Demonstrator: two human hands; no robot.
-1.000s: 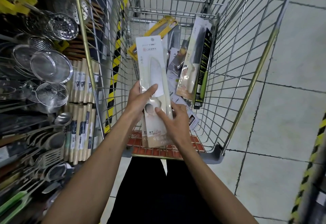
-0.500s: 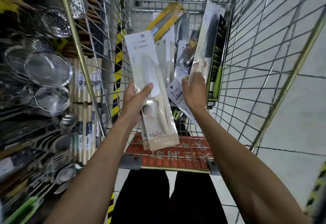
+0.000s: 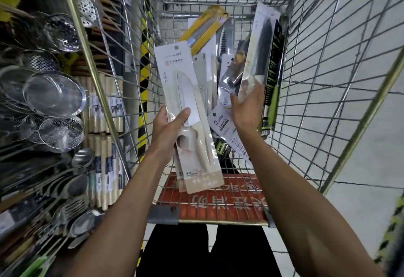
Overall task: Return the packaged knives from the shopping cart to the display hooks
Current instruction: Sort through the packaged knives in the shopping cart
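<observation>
My left hand [image 3: 168, 128] grips a cream-white packaged knife [image 3: 185, 93], held upright over the near end of the wire shopping cart [image 3: 328, 80]; a second similar pack sits behind it in the same grip. My right hand [image 3: 247, 108] holds the lower part of a tall pack with a dark-bladed knife [image 3: 261, 51] that leans against the cart's right wall. Several more packaged knives lie in the cart, among them a yellow pack [image 3: 205, 27] at the far end and a white-labelled one [image 3: 227, 132] below my right hand.
A display rack on the left carries steel strainers [image 3: 54, 95], skimmers, ladles [image 3: 83, 156] and boxed items [image 3: 105, 137]. The cart's red child-seat flap [image 3: 218, 202] is at its near edge. Grey floor tiles lie to the right, yellow-black hazard tape at the far right.
My right hand left the white pack, reached forward and to the right, and now holds the dark-bladed knife pack. My left hand kept the white pack, raised slightly.
</observation>
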